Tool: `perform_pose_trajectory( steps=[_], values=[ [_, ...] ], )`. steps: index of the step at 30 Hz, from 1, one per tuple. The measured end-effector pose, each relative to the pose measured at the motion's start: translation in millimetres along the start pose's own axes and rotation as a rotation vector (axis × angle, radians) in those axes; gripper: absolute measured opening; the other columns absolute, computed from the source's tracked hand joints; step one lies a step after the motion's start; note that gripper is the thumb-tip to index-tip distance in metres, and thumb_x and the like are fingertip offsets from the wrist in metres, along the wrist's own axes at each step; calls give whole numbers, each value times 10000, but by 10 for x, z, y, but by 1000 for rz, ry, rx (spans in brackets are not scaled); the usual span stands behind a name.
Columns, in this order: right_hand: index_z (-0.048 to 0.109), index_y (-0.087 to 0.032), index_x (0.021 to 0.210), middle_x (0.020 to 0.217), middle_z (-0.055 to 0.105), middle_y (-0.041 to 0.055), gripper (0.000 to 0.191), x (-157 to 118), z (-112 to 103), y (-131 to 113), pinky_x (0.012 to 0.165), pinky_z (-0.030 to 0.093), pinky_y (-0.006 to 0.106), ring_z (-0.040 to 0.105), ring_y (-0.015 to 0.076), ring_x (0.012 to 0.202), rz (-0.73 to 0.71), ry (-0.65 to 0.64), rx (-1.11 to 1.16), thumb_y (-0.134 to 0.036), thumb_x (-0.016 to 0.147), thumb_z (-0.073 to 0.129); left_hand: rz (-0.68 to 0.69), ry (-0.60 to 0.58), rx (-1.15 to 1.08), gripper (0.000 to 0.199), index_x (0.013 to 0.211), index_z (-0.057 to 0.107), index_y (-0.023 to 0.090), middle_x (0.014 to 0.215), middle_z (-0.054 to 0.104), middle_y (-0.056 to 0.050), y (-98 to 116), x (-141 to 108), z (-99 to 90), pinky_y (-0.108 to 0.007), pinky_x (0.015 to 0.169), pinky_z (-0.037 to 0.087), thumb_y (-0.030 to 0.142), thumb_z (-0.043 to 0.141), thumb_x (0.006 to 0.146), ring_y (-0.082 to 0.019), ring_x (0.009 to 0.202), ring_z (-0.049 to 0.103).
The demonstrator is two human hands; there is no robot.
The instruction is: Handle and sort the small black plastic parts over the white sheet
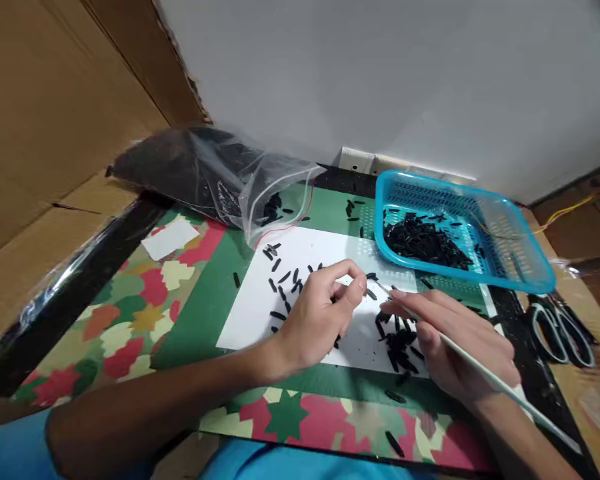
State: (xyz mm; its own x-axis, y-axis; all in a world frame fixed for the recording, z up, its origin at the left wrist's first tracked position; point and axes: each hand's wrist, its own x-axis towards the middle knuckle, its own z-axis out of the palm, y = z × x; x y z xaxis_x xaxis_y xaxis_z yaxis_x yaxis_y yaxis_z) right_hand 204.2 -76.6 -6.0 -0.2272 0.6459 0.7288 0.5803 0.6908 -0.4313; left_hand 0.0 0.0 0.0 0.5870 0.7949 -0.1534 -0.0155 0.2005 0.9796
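My left hand [325,310] is closed over the white sheet [253,310], with thumb and forefinger brought together. Whatever may be in that pinch is hidden. My right hand [460,340] grips a long, thin pale stick [485,373] like a pen. Its narrow tip points toward my left fingers. Small, slender black pieces [403,350] lie in a heap on the sheet beside my right hand. Other loose black pieces [283,293] are scattered left of my left hand.
A blue plastic basket [467,272] holding a pile of black pieces [423,243] stands at the back right. Behind left lies a clear zip bag [215,173] full of dark material. Scissors [563,333] rest at the right edge. A white paper scrap [170,239] lies left on the patterned mat [125,327].
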Motion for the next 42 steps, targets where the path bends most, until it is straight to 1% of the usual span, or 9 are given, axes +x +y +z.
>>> perform_pose_trajectory(
  steps=[11, 15, 18, 22, 26, 30, 37, 39, 42],
  values=[
    [674, -134, 1455, 1031, 823, 146, 459, 52, 10, -7, 630, 632, 372, 789, 265, 850, 21, 10, 45, -69, 1013, 568, 12, -28, 51, 249, 873, 519, 212, 459, 456, 108, 48, -6, 3, -161, 425, 297, 354, 568, 1071, -47, 364, 352],
    [732, -160, 1388, 957, 823, 113, 396, 71, -18, 21, 636, 618, 370, 765, 234, 796, 153, 34, 192, -98, 1034, 565, 45, -75, 74, 255, 865, 494, 217, 470, 456, 107, 76, -5, -12, -167, 431, 295, 348, 563, 1073, -56, 382, 376],
    [781, -195, 1306, 895, 821, 70, 374, 87, -57, 81, 663, 622, 357, 757, 211, 779, 233, 54, 252, -57, 1000, 615, 52, -130, 99, 234, 884, 491, 223, 471, 440, 112, 76, -10, -17, -172, 436, 310, 341, 558, 1075, -66, 392, 390],
    [784, -188, 1262, 983, 834, 93, 427, 116, -81, 133, 729, 646, 373, 785, 228, 838, 98, -14, 126, 38, 911, 692, 40, -175, 125, 224, 903, 498, 224, 475, 426, 111, 75, -33, -2, -178, 449, 326, 348, 526, 1089, -76, 414, 397],
    [798, -140, 1121, 1003, 835, 144, 319, 146, -82, 68, 760, 675, 342, 817, 250, 889, -9, -19, -80, 47, 871, 733, 10, -219, 111, 235, 903, 507, 223, 492, 410, 113, 103, -47, 12, -198, 432, 316, 372, 537, 1081, -80, 406, 403],
    [760, -155, 1075, 1024, 840, 142, 271, 148, -80, -17, 771, 693, 289, 837, 236, 890, 26, 2, -176, 16, 866, 742, 20, -211, 157, 224, 900, 540, 208, 526, 436, 105, 117, -48, 14, -210, 489, 365, 354, 571, 1066, -79, 443, 441],
    [705, -195, 1018, 998, 843, 115, 191, 150, -66, -28, 752, 705, 263, 848, 228, 877, 96, -22, -128, -37, 912, 716, 8, -210, 125, 217, 882, 527, 211, 533, 421, 110, 97, -43, 16, -200, 482, 363, 319, 580, 1063, -70, 444, 432],
    [706, -201, 1025, 1050, 845, 124, 216, 153, -72, -27, 760, 710, 287, 846, 239, 920, 99, -27, -122, -30, 901, 748, 10, -209, 123, 221, 884, 525, 214, 526, 418, 111, 81, -35, 12, -200, 467, 353, 327, 574, 1068, -72, 437, 431],
    [703, -181, 1023, 1133, 829, 164, 247, 158, -85, -10, 847, 714, 365, 826, 271, 1036, 64, -33, -51, 10, 879, 764, 25, -186, 122, 228, 890, 521, 217, 510, 412, 112, 44, -25, 4, -201, 438, 315, 342, 558, 1078, -72, 422, 406]
  ],
)
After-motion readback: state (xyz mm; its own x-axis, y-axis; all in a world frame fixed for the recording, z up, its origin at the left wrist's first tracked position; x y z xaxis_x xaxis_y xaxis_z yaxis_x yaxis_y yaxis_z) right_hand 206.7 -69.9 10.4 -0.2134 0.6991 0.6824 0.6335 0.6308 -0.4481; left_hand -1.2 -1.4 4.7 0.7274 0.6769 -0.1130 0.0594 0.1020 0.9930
